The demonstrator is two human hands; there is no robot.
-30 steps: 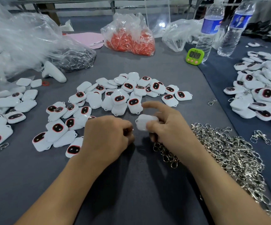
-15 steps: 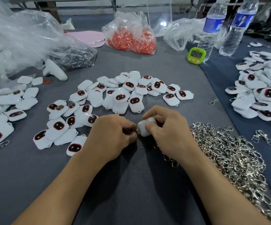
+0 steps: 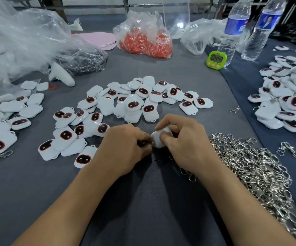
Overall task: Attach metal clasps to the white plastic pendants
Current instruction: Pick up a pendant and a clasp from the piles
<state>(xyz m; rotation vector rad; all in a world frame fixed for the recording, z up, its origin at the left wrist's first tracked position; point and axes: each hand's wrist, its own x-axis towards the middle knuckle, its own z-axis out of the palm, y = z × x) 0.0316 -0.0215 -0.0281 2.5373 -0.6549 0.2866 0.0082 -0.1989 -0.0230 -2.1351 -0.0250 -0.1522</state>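
A: Dead centre, near side: one white pendant (image 3: 158, 139), plain side up, gripped by the right hand (image 3: 184, 139), fingers and thumb curled round it.
B: And the left hand (image 3: 126, 148)?
A: Balled up, knuckles high, butting against the pendant's left end. Pinching a small metal clasp (image 3: 150, 143), going by the glint at the fingertips; mostly hidden, though.
B: Why so tight together, low over the grey table (image 3: 143, 219)?
A: Looks like threading the clasp through the pendant's loop. Fiddly work, so both hands braced close for steadiness.
B: Supplies?
A: Big heap of loose clasps (image 3: 250, 174) just right of the right wrist, kept within easy reach. Bare pendants (image 3: 134, 103) fanned out just beyond the hands, ready for grabbing. A left pile (image 3: 5, 121) and a far-right pile (image 3: 285, 107), clasps showing on some, probably finished ones parked apart.
B: Anything else?
A: Green timer (image 3: 216, 59) far right, beside two water bottles (image 3: 232, 29).
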